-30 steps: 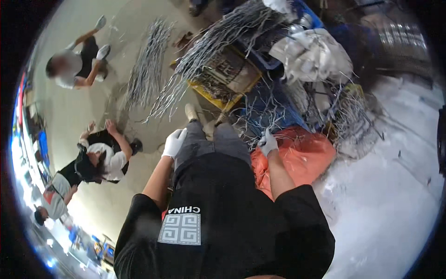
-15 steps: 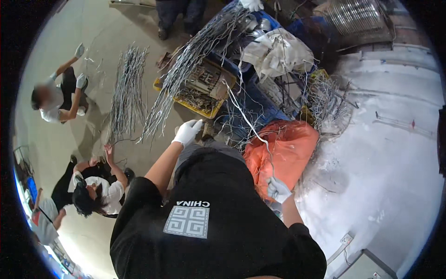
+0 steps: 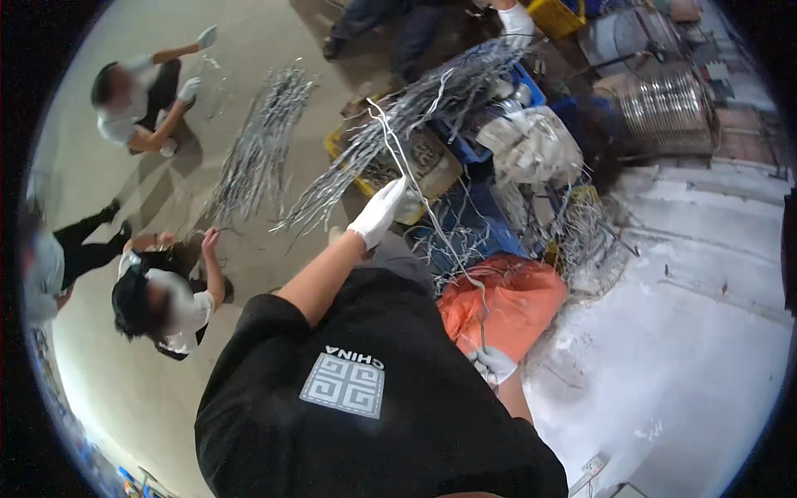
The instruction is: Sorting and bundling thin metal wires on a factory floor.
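My right hand [image 3: 496, 363], in a white glove, is closed around the lower end of a long pale metal wire [image 3: 438, 228]. From there the wire runs up past a crumpled orange-red plastic bag [image 3: 519, 300]. My left hand [image 3: 378, 217], also gloved in white, reaches forward with its fingers stretched out. Its fingertips are at the wire's upper part and seem to touch it. Beyond them, a thick bundle of grey wires [image 3: 340, 187] lies across a yellow crate [image 3: 334, 146] and a blue bin.
Tangled wires [image 3: 585, 232] and a white sack [image 3: 535, 145] lie over blue bins. Another wire bundle [image 3: 257, 153] is on the floor. Two people crouch at the left; a third is partly visible beyond. A gloved hand [image 3: 516, 25] reaches in at the top. A coil [image 3: 664, 112] stands far right.
My left hand has moved forward and right, up to the wire. My right hand has dropped slightly with the wire's end. The view has shifted, and the gloved hand at the top appears farther right.
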Tool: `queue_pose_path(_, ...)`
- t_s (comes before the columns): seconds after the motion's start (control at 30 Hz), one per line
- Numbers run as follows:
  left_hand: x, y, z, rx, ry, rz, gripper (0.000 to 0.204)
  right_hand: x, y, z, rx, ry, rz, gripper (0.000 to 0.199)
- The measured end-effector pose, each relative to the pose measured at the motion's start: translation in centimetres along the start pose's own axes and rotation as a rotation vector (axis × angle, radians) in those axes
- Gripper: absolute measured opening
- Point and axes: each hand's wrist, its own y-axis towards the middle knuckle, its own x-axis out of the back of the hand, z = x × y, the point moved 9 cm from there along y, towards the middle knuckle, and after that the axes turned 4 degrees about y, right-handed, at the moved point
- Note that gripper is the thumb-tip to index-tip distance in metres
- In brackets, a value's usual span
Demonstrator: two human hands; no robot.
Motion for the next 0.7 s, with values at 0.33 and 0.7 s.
queue_pose_path(0.33, 12.7, -8.0, -15.2, -0.599, -0.083, -0.361, 0.019, -10.6, 8.5, 12.5, -0.071, -0.417, 0.112, 0.033)
queue_pose_path(0.7, 21.9, -18.4, -20.4, -1.042, -0.244, -0.937, 0.012, -21.2, 9.5, 25.4, 1.028, -0.462, 0.217, 0.043)
